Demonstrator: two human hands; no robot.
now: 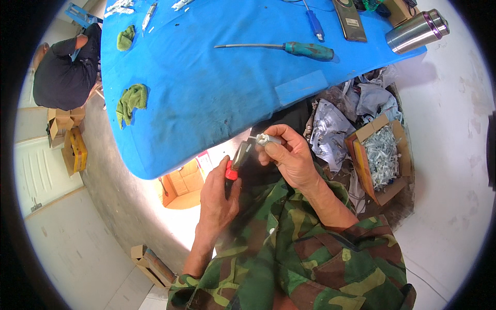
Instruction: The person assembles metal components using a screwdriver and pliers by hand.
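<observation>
In my left hand (221,190) is a tool with a red and black handle (232,169) and a broad dark metal head (241,152); its exact kind I cannot tell. Between the thumb and fingers of my right hand (288,155) is a small whitish-grey cylindrical part (266,140), its hollow, broken-looking end facing the tool. A thin pale piece sticks out beside that end. Both hands are close together over my lap, just off the near edge of the blue-covered table (186,97). On the cloth beyond lies a flat-bladed screwdriver with a worn teal handle (309,51).
Green cloths (132,102) lie at the table's left; a steel flask (417,31), a phone (350,21) and a blue-handled tool (315,25) at its far right. A carton of shredded scraps (381,159) stands right, an open carton (184,186) below the table. A person (68,73) sits far left.
</observation>
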